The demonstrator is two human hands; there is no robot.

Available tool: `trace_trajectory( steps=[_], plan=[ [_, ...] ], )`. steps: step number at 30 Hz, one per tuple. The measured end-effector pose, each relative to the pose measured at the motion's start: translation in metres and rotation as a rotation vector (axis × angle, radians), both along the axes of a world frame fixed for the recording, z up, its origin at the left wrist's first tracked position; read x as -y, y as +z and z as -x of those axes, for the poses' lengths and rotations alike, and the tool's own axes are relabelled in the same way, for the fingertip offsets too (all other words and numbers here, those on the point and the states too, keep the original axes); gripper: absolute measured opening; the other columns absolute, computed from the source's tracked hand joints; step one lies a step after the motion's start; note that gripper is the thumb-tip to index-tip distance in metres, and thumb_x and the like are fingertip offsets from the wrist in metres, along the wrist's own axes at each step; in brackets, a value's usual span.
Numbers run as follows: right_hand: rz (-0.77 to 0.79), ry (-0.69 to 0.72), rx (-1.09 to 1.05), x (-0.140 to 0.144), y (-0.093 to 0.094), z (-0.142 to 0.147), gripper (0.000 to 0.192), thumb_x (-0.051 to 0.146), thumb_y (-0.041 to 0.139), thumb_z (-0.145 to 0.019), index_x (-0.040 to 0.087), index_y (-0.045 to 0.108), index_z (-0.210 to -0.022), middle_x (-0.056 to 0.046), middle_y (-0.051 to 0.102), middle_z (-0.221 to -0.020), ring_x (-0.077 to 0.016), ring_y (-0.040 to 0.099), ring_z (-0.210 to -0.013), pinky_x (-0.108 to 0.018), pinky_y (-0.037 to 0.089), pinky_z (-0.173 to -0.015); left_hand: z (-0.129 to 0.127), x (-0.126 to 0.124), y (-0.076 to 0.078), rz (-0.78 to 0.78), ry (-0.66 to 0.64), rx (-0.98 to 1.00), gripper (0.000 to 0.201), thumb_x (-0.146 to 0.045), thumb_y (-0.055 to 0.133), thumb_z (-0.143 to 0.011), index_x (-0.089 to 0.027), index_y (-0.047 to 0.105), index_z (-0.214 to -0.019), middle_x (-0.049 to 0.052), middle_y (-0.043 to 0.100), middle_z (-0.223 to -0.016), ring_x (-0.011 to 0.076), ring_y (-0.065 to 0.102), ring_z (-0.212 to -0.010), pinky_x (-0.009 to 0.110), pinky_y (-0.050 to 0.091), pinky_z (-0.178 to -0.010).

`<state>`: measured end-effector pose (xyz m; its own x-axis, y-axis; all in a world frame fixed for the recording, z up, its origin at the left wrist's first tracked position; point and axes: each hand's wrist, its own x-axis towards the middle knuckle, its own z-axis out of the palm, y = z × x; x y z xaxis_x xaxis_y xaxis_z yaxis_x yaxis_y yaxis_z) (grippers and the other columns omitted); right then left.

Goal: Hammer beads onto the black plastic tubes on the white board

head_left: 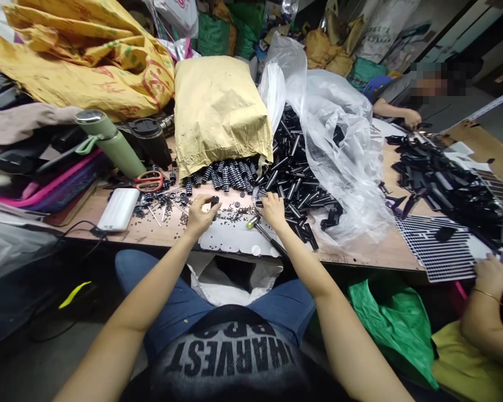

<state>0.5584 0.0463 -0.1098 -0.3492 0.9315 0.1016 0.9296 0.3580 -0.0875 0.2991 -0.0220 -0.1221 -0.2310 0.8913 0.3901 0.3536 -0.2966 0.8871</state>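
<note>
My left hand (200,216) is closed in a pinch on a small black cylindrical part (214,200), just above the table. My right hand (273,210) is at the near left edge of a heap of black tubes (291,173), its fingers bent together; what they grip is hidden. Below it lies a hammer (252,223) with a yellow-green face and a dark handle partly behind my right forearm. Small black rings (235,213) are scattered between my hands. Several ribbed black pieces (230,174) lie under the edge of a yellow sack.
The yellow sack (222,106) stands behind my hands, clear plastic (343,162) to its right. At left are red-handled scissors (150,181), a white box (118,209) with a cable and a green flask (109,142). Two people work at the right beside black parts (440,173).
</note>
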Motion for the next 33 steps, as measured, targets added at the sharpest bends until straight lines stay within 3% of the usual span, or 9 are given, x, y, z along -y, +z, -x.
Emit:
trace_trajectory(
  steps=[3,6,10,12,15,17,20,27,33],
  plan=[
    [0.027,-0.032,-0.223,-0.013,0.004,0.007,0.023,0.020,0.050,-0.091,0.013,0.070,-0.099,-0.016,0.059,-0.119,-0.0279,0.045,-0.114,-0.044,0.034,-0.097,-0.023,0.009,0.006,0.153,-0.045,0.368,0.034,-0.048,0.057,-0.087,-0.016,0.054,-0.097,0.003,0.060,-0.082,0.0132,0.059,-0.070,0.025,0.048,-0.066],
    [0.087,-0.095,-0.763,-0.017,0.012,0.014,0.023,0.030,0.056,-0.089,0.016,0.071,-0.098,-0.012,0.061,-0.120,-0.0225,0.050,-0.115,-0.040,0.038,-0.100,-0.038,0.006,0.011,0.284,-0.087,0.482,0.036,-0.050,0.061,-0.083,-0.017,0.053,-0.094,-0.002,0.052,-0.067,0.0096,0.048,-0.051,0.021,0.039,-0.049],
    [0.570,-0.015,-1.296,-0.005,0.023,0.028,0.036,0.047,0.071,-0.073,0.017,0.072,-0.092,-0.007,0.067,-0.114,-0.0195,0.060,-0.106,-0.035,0.046,-0.093,-0.055,-0.006,0.019,0.342,-0.193,0.331,0.034,-0.042,0.072,-0.074,-0.014,0.064,-0.090,-0.001,0.054,-0.062,0.0122,0.050,-0.056,0.023,0.041,-0.054],
    [0.692,-0.017,-1.349,0.007,0.026,0.035,0.043,0.052,0.075,-0.066,0.017,0.071,-0.091,-0.007,0.069,-0.109,-0.0193,0.061,-0.102,-0.033,0.048,-0.089,-0.062,-0.010,0.021,0.325,-0.233,0.302,0.029,-0.039,0.072,-0.072,-0.013,0.065,-0.083,0.001,0.056,-0.063,0.0137,0.052,-0.058,0.025,0.042,-0.057],
    [0.676,-0.247,-1.333,0.027,0.029,0.043,0.051,0.060,0.068,-0.070,0.020,0.067,-0.102,-0.006,0.069,-0.105,-0.0180,0.063,-0.094,-0.033,0.052,-0.082,-0.068,-0.006,0.018,0.170,-0.152,0.150,0.025,-0.039,0.067,-0.076,-0.014,0.063,-0.075,0.004,0.059,-0.068,0.0161,0.054,-0.065,0.027,0.043,-0.062],
    [0.836,-0.385,-1.325,0.037,0.031,0.046,0.055,0.066,0.059,-0.076,0.022,0.063,-0.109,-0.006,0.068,-0.100,-0.0181,0.065,-0.085,-0.035,0.055,-0.075,-0.070,0.000,0.016,0.039,-0.115,-0.032,0.024,-0.038,0.062,-0.081,-0.016,0.061,-0.072,0.006,0.059,-0.072,0.0177,0.055,-0.071,0.029,0.044,-0.067],
    [1.084,-0.368,-1.349,0.046,0.033,0.048,0.057,0.067,0.059,-0.076,0.020,0.060,-0.108,-0.008,0.067,-0.095,-0.0184,0.066,-0.080,-0.037,0.057,-0.074,-0.070,0.011,0.016,-0.021,-0.150,-0.134,0.023,-0.038,0.059,-0.082,-0.017,0.060,-0.075,0.007,0.059,-0.077,0.0186,0.056,-0.076,0.030,0.045,-0.072],
    [0.351,-0.035,-1.112,0.065,0.033,0.032,0.116,0.048,0.089,-0.045,0.021,0.032,-0.143,-0.017,0.033,-0.148,-0.0307,0.042,-0.133,-0.046,0.044,-0.106,-0.068,0.028,0.032,0.389,-0.322,0.654,0.057,-0.059,0.054,-0.084,-0.014,0.057,-0.120,-0.004,0.048,-0.061,0.0064,0.038,-0.039,0.019,0.026,-0.036],
    [0.177,0.422,-0.739,0.094,0.048,0.027,0.118,0.045,0.085,-0.058,0.017,0.017,-0.150,-0.021,0.029,-0.150,-0.0334,0.025,-0.144,-0.052,0.031,-0.115,-0.071,0.035,0.041,0.513,-0.252,0.806,0.065,-0.056,0.061,-0.081,-0.016,0.055,-0.131,-0.007,0.047,-0.051,0.0058,0.037,-0.033,0.017,0.024,-0.032]
  ],
)
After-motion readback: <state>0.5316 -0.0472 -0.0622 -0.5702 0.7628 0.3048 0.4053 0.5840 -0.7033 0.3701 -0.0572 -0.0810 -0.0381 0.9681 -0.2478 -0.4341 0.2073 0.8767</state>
